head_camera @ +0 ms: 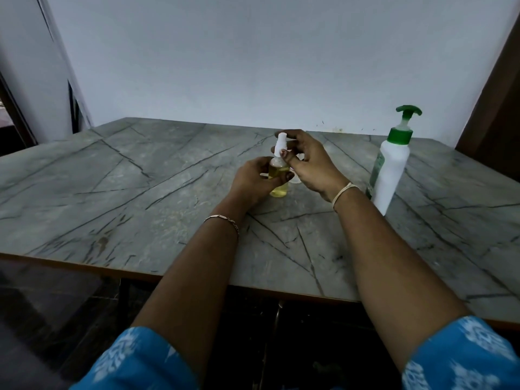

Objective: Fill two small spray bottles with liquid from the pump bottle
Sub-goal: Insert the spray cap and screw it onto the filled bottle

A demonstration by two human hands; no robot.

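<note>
Beyond blue printed sleeves (464, 358), well left of the white pump bottle (391, 170): gripping the small spray bottle (279, 190) of yellow liquid with the left hand (253, 178), pinching its white spray top (281, 142) with the right hand (312, 164). Probably capping: hold upright on the grey table (112, 178), seat straight, twist gently. Behind the right hand, something clear, too hidden to name; mind it, and keep the forearm off the pump bottle.

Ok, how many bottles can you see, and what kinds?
Small spray bottle: 1, with yellow liquid inside
Pump bottle: 1, white with a green top
Total: 2
A clear thing behind the right hand is too hidden to count.
</note>
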